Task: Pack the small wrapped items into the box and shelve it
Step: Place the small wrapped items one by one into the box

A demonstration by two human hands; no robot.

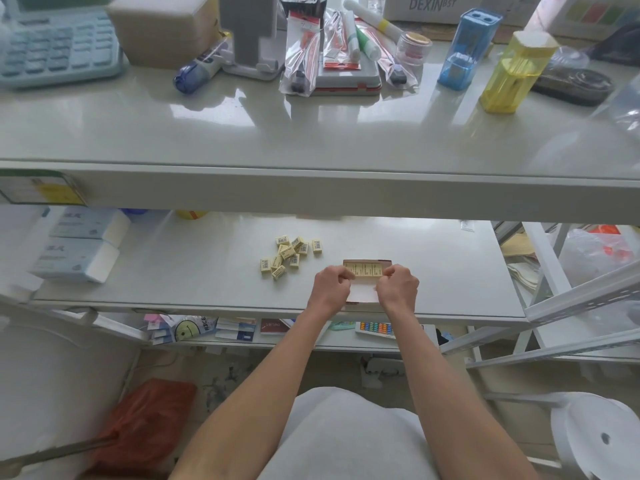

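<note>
A small open box (367, 263) lies on the middle shelf (207, 271), with a row of pale yellow wrapped items (366, 269) packed at its far end. My left hand (331, 285) grips the box's left side and my right hand (398, 285) grips its right side, fingers curled over the edges. The near half of the box (362, 292) shows pale and bare between my hands. A loose pile of several small yellow wrapped items (289, 252) with barcodes lies on the shelf to the left of the box, apart from both hands.
White packs (79, 251) are stacked at the shelf's left. The upper shelf (311, 140) holds a calculator (59, 46), bagged pens (311, 46), a blue case (467, 46) and a yellow case (512, 74). A metal rack (571, 306) stands to the right.
</note>
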